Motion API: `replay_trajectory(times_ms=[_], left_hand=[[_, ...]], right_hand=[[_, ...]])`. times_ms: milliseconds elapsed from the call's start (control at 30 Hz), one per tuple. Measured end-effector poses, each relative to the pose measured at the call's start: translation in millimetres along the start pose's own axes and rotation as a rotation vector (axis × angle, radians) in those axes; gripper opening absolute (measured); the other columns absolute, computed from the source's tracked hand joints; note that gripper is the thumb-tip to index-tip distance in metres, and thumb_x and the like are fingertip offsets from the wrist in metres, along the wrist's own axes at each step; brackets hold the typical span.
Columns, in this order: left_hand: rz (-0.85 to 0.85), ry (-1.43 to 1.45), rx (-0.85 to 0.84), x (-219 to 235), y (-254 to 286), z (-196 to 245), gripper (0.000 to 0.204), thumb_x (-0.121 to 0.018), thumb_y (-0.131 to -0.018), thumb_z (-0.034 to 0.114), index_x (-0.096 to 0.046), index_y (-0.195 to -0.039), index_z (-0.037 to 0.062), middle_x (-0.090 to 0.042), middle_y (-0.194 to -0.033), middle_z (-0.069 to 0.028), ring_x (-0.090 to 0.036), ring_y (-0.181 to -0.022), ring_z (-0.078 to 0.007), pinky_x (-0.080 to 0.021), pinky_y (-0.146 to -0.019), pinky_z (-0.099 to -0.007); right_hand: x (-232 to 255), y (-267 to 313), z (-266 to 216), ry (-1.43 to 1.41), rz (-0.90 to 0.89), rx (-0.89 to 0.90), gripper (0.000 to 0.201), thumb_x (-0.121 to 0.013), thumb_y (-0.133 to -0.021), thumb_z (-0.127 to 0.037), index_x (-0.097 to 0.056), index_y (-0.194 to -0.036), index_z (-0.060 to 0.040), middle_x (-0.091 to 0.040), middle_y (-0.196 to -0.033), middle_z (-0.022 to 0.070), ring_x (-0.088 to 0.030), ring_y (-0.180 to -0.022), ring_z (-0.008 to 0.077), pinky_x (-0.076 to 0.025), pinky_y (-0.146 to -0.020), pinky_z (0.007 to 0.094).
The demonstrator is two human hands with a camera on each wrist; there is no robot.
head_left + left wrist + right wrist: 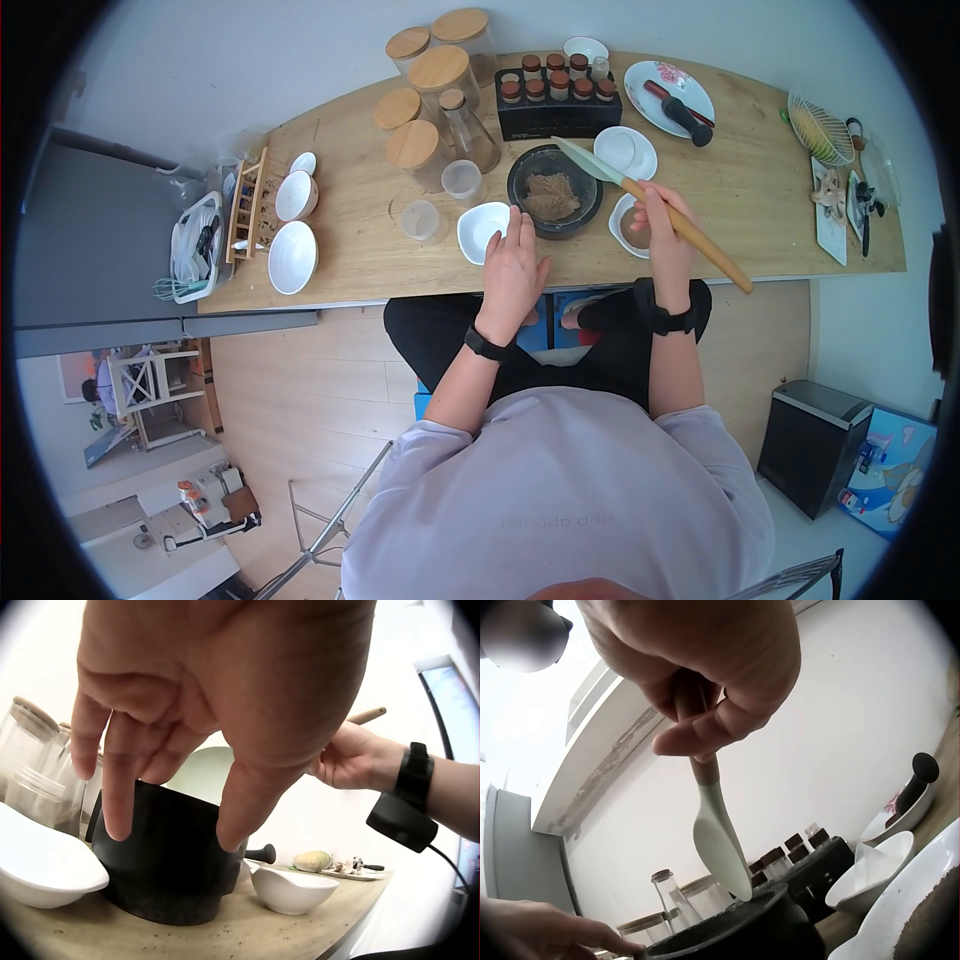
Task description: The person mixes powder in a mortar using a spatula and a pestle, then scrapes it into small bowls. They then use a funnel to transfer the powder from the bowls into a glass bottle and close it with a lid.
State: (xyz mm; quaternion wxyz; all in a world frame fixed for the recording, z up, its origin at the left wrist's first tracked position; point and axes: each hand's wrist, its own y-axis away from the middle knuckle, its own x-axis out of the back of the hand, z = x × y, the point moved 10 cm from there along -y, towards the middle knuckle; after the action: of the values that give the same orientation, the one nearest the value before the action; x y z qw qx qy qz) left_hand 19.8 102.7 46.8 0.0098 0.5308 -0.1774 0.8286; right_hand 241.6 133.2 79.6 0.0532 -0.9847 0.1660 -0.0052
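My right hand [669, 232] grips the wooden handle of a pale green spoon [717, 840]. The spoon's head hangs over the rim of a black mortar [169, 862], tip close to the edge in the right wrist view. Brown ground powder [552, 197] lies in the mortar. My left hand [513, 262] is at the mortar's near left side with fingers straight and spread, holding nothing. Beside it stands a white bowl [478, 245]. Under my right hand, another white bowl [617, 208] contains brown powder.
Wooden-lidded jars [416, 168] and small plastic cups [421, 219] stand left of the mortar. Behind it is a black rack [520, 118] of capped bottles. A pestle [685, 117] lies on a floral plate [668, 72]. More white bowls [292, 258] line the table's left.
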Motion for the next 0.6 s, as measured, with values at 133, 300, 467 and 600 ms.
replay_trajectory(times_ms=[133, 300, 467, 600], left_hand=[[0.02, 0.095, 0.024, 2.4, 1.0, -6.3, 0.057, -0.08, -0.075, 0.014, -0.054, -0.122, -0.0068, -0.052, -0.138, -0.0302, -0.06, -0.113, -0.0441, -0.049, -0.098, -0.0453], [-0.062, 0.283, 0.076, 2.6, 9.3, -24.9, 0.05, -0.079, -0.077, 0.016, -0.059, -0.117, -0.0049, -0.053, -0.139, -0.029, -0.059, -0.116, -0.0431, -0.049, -0.098, -0.0454], [-0.007, 0.334, 0.152, 20.4, 27.5, -41.2, 0.049, -0.078, -0.079, 0.017, -0.061, -0.119, -0.0053, -0.057, -0.135, -0.0278, -0.059, -0.117, -0.042, -0.047, -0.1, -0.0456], [-0.001, 0.329, 0.191, 28.2, 32.8, -54.5, 0.051, -0.079, -0.08, 0.017, -0.06, -0.123, -0.0045, -0.058, -0.135, -0.0248, -0.058, -0.122, -0.0396, -0.047, -0.103, -0.0434]], right_hand=[[-15.7, 13.4, 4.7, 0.037, -0.004, 0.134, 0.016, -0.065, -0.092, -0.006, -0.073, -0.104, -0.0001, -0.066, -0.081, 0.0069, -0.062, -0.067, 0.0101, -0.05, -0.061, 0.0233], [-60.2, 37.4, -25.3, 0.158, -0.211, 0.479, 0.017, -0.069, -0.084, 0.003, -0.072, -0.101, -0.0007, -0.063, -0.081, 0.0096, -0.064, -0.07, 0.0201, -0.049, -0.061, 0.029], [-64.9, 43.9, -46.4, 0.263, -0.548, 0.556, 0.019, -0.07, -0.079, 0.003, -0.073, -0.097, -0.0024, -0.061, -0.079, 0.0079, -0.06, -0.066, 0.0203, -0.046, -0.059, 0.0293], [-32.1, 33.2, -63.9, 0.267, -0.731, 0.58, 0.018, -0.069, -0.078, 0.002, -0.073, -0.095, -0.0018, -0.06, -0.078, 0.0071, -0.058, -0.064, 0.0181, -0.042, -0.057, 0.0272]])
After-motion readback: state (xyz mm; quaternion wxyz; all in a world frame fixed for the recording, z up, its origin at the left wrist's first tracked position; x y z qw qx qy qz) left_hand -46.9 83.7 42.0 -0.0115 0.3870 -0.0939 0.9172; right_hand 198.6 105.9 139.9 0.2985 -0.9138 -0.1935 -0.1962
